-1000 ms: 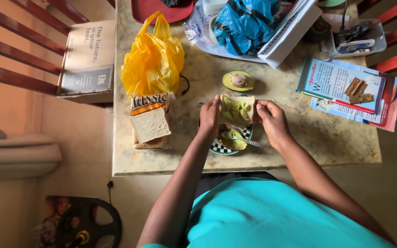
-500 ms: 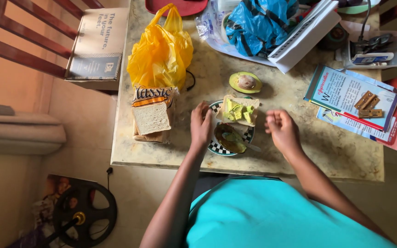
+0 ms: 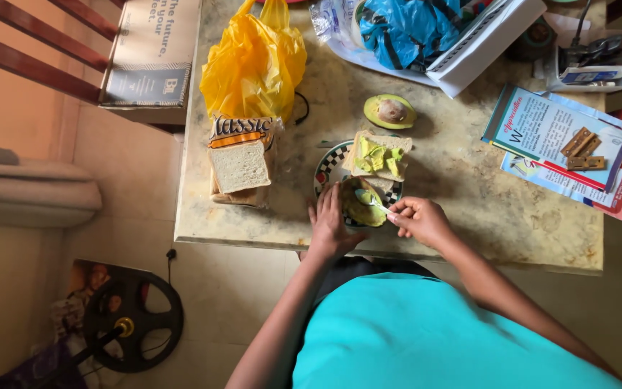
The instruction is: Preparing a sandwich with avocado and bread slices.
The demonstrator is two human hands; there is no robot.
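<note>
- Head view: our spoon (image 3: 371, 202) lay on a slant, bowl up and to the left inside the scooped avocado half (image 3: 358, 205), handle running down to the right toward our right hand.
- The avocado half sat on the near side of the checkered plate (image 3: 323, 166); its long axis ran roughly up and down the frame.
- Our right hand (image 3: 419, 220) was curled, with thumb and fingertips pinched on the end of the spoon handle.
- Our left hand (image 3: 329, 223) was loosely open, fingers together and stretched up against the left side of the avocado half, touching it at the plate's near rim.
- The avocado half thus lay between our hands, just above both, the spoon bridging it to the right hand.
- A bread slice (image 3: 377, 156) with green avocado pieces on it rested on the far part of the plate.
- Another avocado half, with its pit (image 3: 391, 111), lay beyond the plate on the marble table (image 3: 469, 194).
- A sliced loaf (image 3: 240, 167) and a yellow bag (image 3: 253, 61) stood to our left.
</note>
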